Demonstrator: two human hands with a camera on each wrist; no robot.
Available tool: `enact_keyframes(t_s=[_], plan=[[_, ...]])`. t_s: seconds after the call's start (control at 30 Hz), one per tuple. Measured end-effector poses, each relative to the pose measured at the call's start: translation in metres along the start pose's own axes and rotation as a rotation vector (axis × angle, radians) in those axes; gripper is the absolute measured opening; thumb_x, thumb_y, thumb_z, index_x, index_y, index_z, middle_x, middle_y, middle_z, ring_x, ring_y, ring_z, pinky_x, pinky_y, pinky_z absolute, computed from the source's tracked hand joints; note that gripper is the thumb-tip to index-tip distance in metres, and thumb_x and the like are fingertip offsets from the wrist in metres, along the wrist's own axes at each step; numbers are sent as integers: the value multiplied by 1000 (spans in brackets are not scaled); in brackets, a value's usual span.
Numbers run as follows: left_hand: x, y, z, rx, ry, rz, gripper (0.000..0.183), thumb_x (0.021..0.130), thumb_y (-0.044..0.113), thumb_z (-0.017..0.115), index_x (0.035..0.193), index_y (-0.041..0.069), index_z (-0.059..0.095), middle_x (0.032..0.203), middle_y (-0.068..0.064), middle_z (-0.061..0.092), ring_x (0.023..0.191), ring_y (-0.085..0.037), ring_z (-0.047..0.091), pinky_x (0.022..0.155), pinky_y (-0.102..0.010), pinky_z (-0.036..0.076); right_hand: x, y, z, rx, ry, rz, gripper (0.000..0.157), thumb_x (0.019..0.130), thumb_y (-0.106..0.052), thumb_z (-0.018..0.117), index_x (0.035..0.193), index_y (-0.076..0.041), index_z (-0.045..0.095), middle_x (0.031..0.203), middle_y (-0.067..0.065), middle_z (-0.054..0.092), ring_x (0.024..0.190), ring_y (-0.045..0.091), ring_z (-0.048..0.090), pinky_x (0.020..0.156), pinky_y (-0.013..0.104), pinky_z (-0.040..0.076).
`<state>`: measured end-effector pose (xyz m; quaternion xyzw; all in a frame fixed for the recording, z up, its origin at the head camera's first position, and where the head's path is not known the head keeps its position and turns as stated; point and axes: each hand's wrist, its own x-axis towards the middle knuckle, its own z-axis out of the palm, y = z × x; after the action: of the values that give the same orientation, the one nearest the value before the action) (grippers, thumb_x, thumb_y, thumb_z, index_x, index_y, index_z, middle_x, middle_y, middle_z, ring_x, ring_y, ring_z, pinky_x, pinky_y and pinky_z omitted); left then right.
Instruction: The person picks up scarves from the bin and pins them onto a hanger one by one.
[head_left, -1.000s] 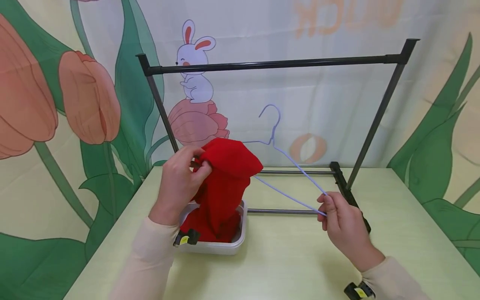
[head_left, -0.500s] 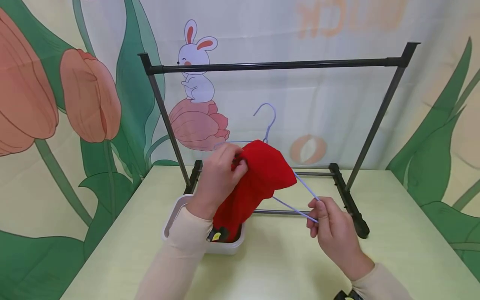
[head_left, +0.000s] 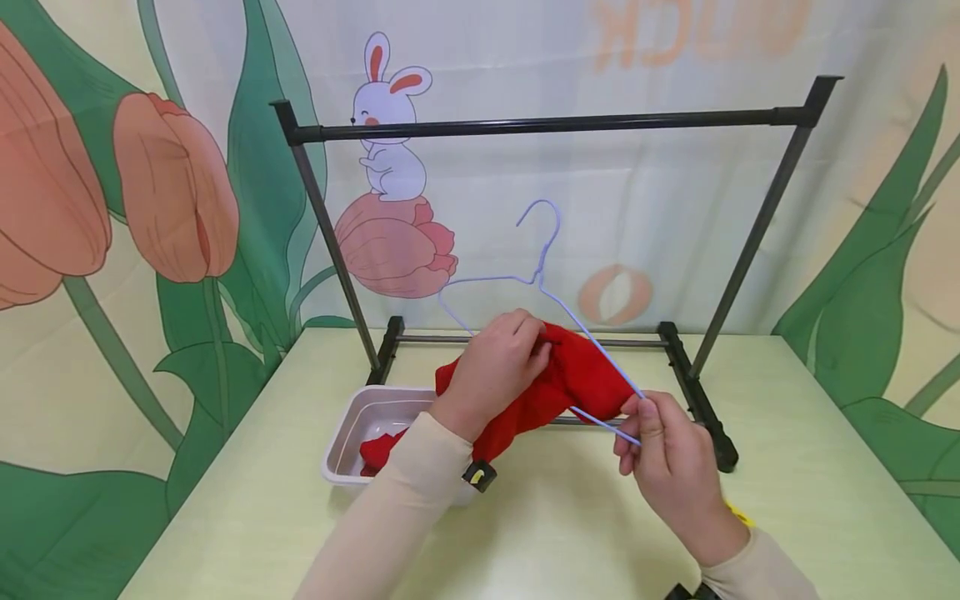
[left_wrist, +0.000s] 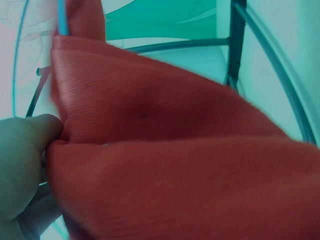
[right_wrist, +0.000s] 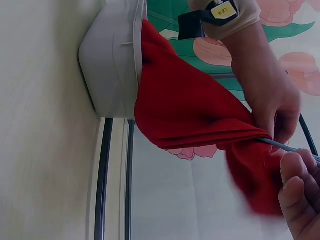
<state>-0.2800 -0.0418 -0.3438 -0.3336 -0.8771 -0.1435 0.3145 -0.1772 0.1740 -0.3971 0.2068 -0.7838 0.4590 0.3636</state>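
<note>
My left hand (head_left: 498, 367) pinches a red cloth (head_left: 585, 375) by its upper part. The cloth hangs between the hands, its lower end trailing into a white plastic tub (head_left: 341, 433). In my right hand (head_left: 671, 467) I grip one corner of a lavender wire hanger (head_left: 547, 279), hook upward. The hanger's near sloping arm runs in front of the cloth, while the cloth hides much of its bottom bar. In the left wrist view, the cloth (left_wrist: 150, 110) fills the middle beside the thumb. The right wrist view shows the cloth (right_wrist: 185, 100) draped from the tub's rim.
A black rack stands behind the hands, with a high crossbar (head_left: 555, 125) and feet (head_left: 697, 400) on the pale table (head_left: 570, 533). Behind it hangs a printed curtain (head_left: 660, 208) with tulips and a rabbit.
My left hand has carried the red cloth rightward out of the tub to the hanger. The cloth now reaches close to my right hand, which keeps its grip on the hanger's corner.
</note>
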Motion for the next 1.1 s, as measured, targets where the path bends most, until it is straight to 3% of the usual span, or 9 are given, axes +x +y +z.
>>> enact_keyframes(t_s=[0.13, 0.23, 0.3, 0.43, 0.57, 0.63, 0.77, 0.9, 1.1], plan=[[-1, 2, 7, -74, -160, -44, 21, 105, 27, 71, 115, 9, 72, 111, -4, 75, 96, -18, 70, 91, -29, 62, 0, 0, 1, 14, 8, -3, 15, 107, 11, 51, 99, 4, 61, 66, 2, 67, 46, 0, 58, 48, 15, 52], [-5, -4, 7, -163, -200, -55, 20, 107, 28, 66, 116, 11, 72, 115, -2, 74, 101, -18, 70, 96, -31, 61, -1, 0, 2, 6, 14, -9, 15, 107, 11, 52, 98, 3, 61, 65, 3, 67, 46, 0, 58, 48, 14, 52], [-10, -11, 4, -230, -157, -53, 17, 108, 24, 64, 115, 11, 72, 116, -3, 74, 105, -20, 69, 99, -34, 60, -1, 1, 1, -1, 17, -13, 14, 107, 11, 53, 98, 3, 61, 65, 3, 67, 46, 0, 58, 49, 14, 52], [-23, -34, -6, -297, 36, -70, 14, 106, 15, 64, 113, 7, 73, 117, -8, 74, 111, -26, 68, 103, -39, 60, 1, 1, -2, 7, 26, -7, 14, 107, 11, 52, 99, 4, 61, 66, 4, 68, 47, 1, 58, 49, 14, 52], [-37, -56, -15, -327, 107, -194, 18, 106, 12, 62, 119, 3, 70, 124, -14, 70, 117, -32, 67, 106, -46, 59, 4, 1, -6, 18, 36, 9, 14, 108, 10, 52, 99, 4, 61, 65, 6, 67, 46, 1, 58, 49, 14, 52], [-42, -62, -18, -342, 54, -285, 25, 106, 17, 63, 126, 2, 67, 130, -16, 68, 123, -35, 65, 108, -50, 57, 4, 1, -6, 16, 36, 30, 13, 108, 9, 52, 100, 4, 61, 66, 6, 68, 47, 1, 58, 50, 14, 53], [-51, -67, -21, -361, -160, -468, 43, 107, 34, 66, 140, 8, 63, 140, -11, 65, 129, -32, 62, 107, -52, 57, 4, 1, -5, 23, 30, 60, 13, 109, 8, 52, 101, 4, 61, 67, 7, 68, 48, 1, 59, 50, 14, 53], [-56, -70, -21, -469, -323, -556, 39, 106, 34, 70, 139, 13, 66, 130, -6, 71, 119, -29, 65, 95, -44, 63, 2, 2, -4, 26, 34, 41, 13, 108, 9, 52, 100, 4, 61, 66, 6, 68, 47, 1, 59, 50, 14, 53], [-53, -69, -23, -519, -298, -554, 18, 105, 21, 69, 119, 11, 73, 105, -7, 74, 91, -24, 66, 74, -31, 62, 1, 5, -4, 35, 43, 22, 14, 107, 11, 52, 98, 5, 61, 64, 6, 67, 46, 1, 58, 48, 15, 52]])
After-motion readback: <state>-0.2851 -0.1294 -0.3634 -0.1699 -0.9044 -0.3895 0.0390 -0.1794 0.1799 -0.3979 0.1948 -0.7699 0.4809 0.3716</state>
